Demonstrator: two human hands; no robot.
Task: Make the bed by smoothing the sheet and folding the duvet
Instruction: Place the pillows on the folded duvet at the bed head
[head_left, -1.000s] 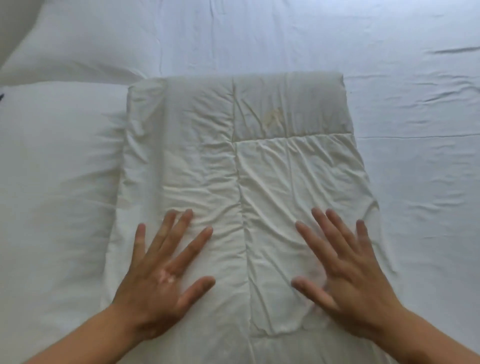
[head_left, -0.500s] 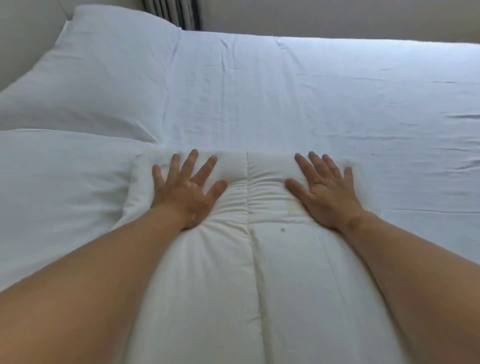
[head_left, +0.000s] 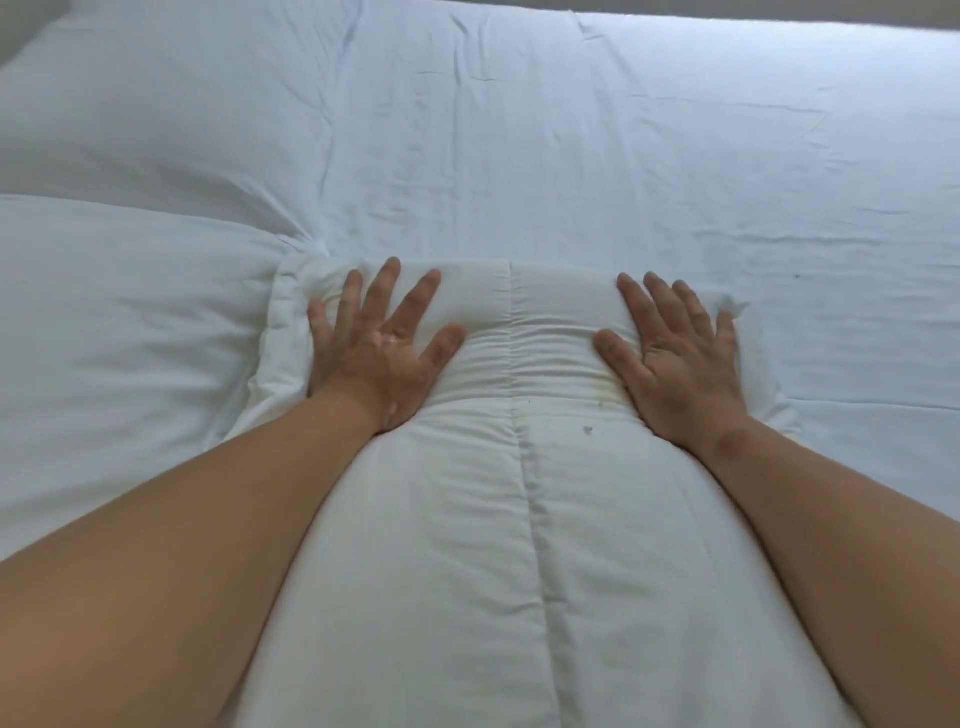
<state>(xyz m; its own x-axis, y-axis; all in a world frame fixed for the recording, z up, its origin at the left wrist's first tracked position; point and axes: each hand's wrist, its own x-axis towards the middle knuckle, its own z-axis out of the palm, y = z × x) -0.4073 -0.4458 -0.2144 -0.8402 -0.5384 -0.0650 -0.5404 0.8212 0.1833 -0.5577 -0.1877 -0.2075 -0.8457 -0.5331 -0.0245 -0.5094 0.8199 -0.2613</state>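
Seen through my head camera: both of the person's bare hands press flat on the far end of a folded white duvet (head_left: 519, 545), which lies lengthwise on the bed and runs from the bottom edge of my view up to mid-frame.

The left hand (head_left: 374, 353) rests palm down near the duvet's far left corner. Its fingers (head_left: 410, 306) are straight and spread wide, sinking into the padding. The right hand (head_left: 675, 358) mirrors it near the far right corner, with its fingers (head_left: 636, 301) also straight and fanned out and the thumb angled inward. Neither hand curls round or pinches the fabric. Both forearms reach in from the bottom corners of the frame.

A stitched seam (head_left: 530, 493) runs down the middle of the duvet between the two hands, and the cloth between the thumbs bunches into shallow cross-wise ridges. A small dark speck (head_left: 587, 429) and a faint yellowish mark (head_left: 602, 400) show just inside the right wrist.

The white bed sheet (head_left: 623, 156) stretches beyond and to the right of the duvet, lightly creased. One pillow (head_left: 156, 114) sits at the upper left, and a second pillow (head_left: 130, 338) lies just beside the duvet's left edge, touching it near the corner.
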